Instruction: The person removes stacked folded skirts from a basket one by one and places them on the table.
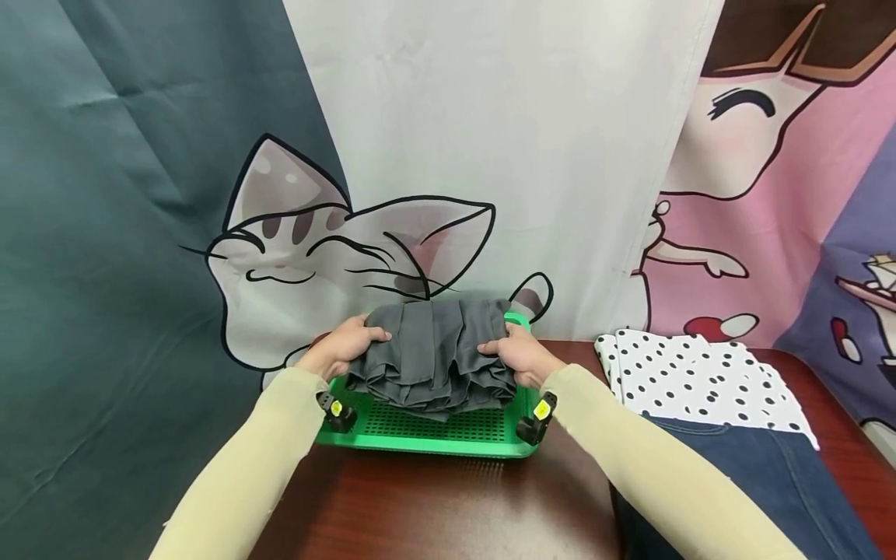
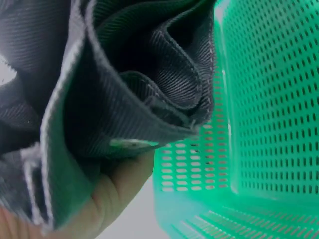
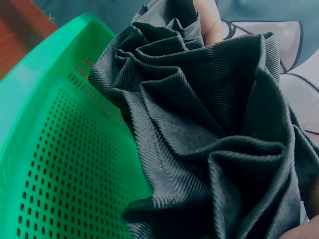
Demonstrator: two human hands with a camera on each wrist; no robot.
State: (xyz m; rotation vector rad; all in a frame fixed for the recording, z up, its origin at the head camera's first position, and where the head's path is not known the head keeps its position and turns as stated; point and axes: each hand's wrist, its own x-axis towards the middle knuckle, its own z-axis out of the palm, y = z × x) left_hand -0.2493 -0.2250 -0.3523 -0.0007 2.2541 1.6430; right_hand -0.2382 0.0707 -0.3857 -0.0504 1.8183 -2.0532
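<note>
A dark grey pleated skirt (image 1: pixel 430 350), gathered into a folded bundle, is held over a green plastic basket (image 1: pixel 427 443). My left hand (image 1: pixel 348 342) grips its left side, the thumb lying on top of the cloth. On the opposite side my right hand (image 1: pixel 523 354) holds it the same way, thumb over the front. The left wrist view shows fingers (image 2: pixel 109 199) under the layered cloth, with the perforated basket wall beside them. Loose pleats of the skirt (image 3: pixel 199 134) hang toward the basket in the right wrist view. Much of the basket's inside is hidden beneath the skirt.
To the right on the dark red table (image 1: pixel 448 505) lies a white cloth with black dots (image 1: pixel 700 381). Blue denim (image 1: pixel 770 474) lies alongside it, nearer to me. A printed curtain (image 1: pixel 525 140) hangs right behind the basket.
</note>
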